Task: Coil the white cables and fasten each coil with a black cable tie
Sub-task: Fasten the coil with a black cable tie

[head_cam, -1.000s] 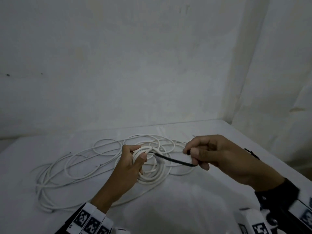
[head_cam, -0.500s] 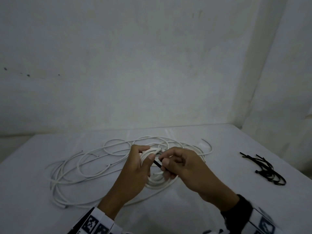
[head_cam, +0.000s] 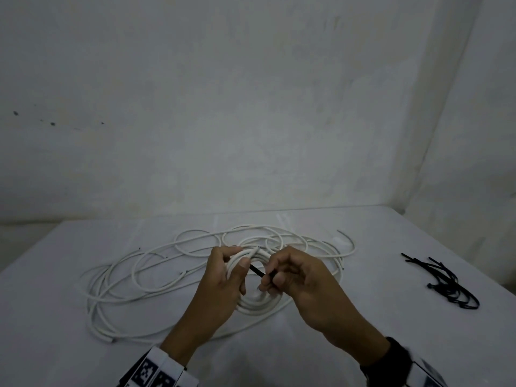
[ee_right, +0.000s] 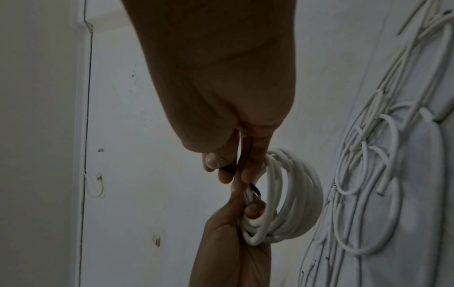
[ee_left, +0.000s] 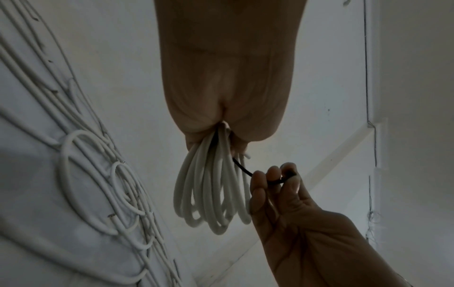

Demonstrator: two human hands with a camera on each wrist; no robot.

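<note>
My left hand point(head_cam: 233, 261) grips a coil of white cable point(head_cam: 261, 304) at its top, thumb over the strands; the loops hang below the fingers point(ee_left: 209, 196) in the left wrist view. A black cable tie point(head_cam: 257, 270) runs from that grip to my right hand point(head_cam: 275, 279), which pinches it between thumb and fingers point(ee_left: 277, 174). The right wrist view shows the same coil point(ee_right: 290, 196) and a short piece of the tie point(ee_right: 254, 189). The tie's far part is hidden inside the left hand.
Several loose white cables point(head_cam: 156, 272) sprawl over the white table point(head_cam: 363, 233) behind and left of the hands. A bundle of spare black cable ties point(head_cam: 444, 283) lies at the right. Walls close the back and right sides.
My right hand has come in from the right toward the left hand, so much less of the tie shows between them. The left hand keeps its grip on the coil.
</note>
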